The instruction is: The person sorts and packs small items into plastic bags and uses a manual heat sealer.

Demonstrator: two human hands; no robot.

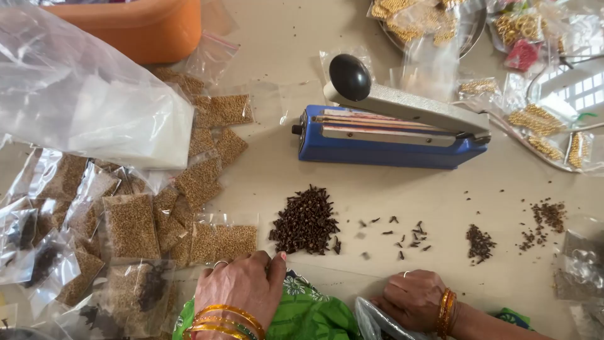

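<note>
My left hand (242, 286) rests palm down at the table's near edge, fingers together, just below a large pile of dark cloves (306, 222). It wears a ring and gold bangles. My right hand (412, 299) is curled near the table edge, its fingers closed on the top of a clear plastic bag (377, 321). Small heaps of cloves (480, 242) and scattered single cloves (406, 236) lie in front of it. A blue heat sealer (390, 135) with a raised grey arm and black knob stands beyond the cloves.
Many small sealed packets of brown seeds (132, 226) cover the left side. A large clear plastic bag (82, 101) and an orange tub (135, 25) sit at the far left. Packets of golden beads (535, 119) and a metal plate (469, 28) lie at the far right.
</note>
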